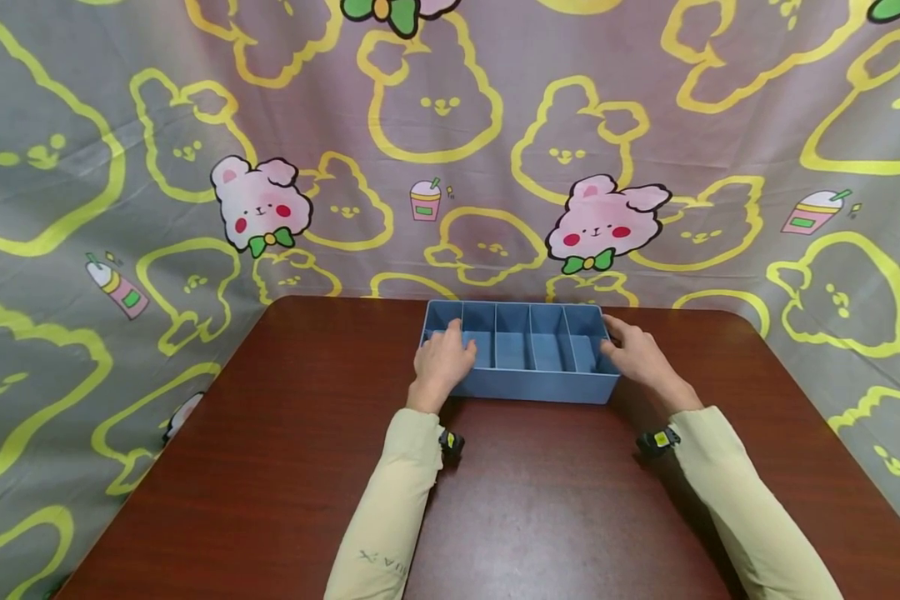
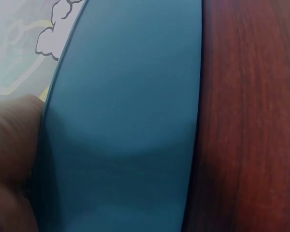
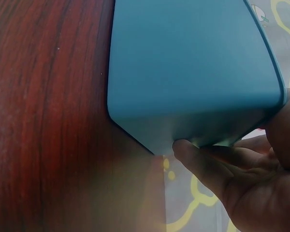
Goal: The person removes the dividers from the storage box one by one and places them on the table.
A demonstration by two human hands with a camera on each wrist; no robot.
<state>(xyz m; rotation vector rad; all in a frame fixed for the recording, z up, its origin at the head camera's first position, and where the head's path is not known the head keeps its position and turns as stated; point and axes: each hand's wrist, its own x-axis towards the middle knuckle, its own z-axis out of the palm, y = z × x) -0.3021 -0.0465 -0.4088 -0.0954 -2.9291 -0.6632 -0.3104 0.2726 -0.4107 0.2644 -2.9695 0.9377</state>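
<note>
A blue compartment box (image 1: pixel 536 385) stands on the table, its several open sections in a row. My left hand (image 1: pixel 441 363) lies over its left front corner, thumb and a finger reaching inside the rim; the other fingers are largely hidden. In the left wrist view, part of that hand (image 2: pixel 12 159) is against the rim of the box's long side wall (image 2: pixel 125 87). My right hand (image 1: pixel 640 354) grips the right end, thumb over the rim. From the right wrist view, fingers of the right hand (image 3: pixel 251 188) bear on the outside of the end wall (image 3: pixel 193 125).
The dark red-brown wooden table (image 1: pixel 270 433) has rounded far corners. Close behind it hangs a grey curtain (image 1: pixel 487 75) printed with yellow outlines and pink bunnies. The box sits near the table's far edge.
</note>
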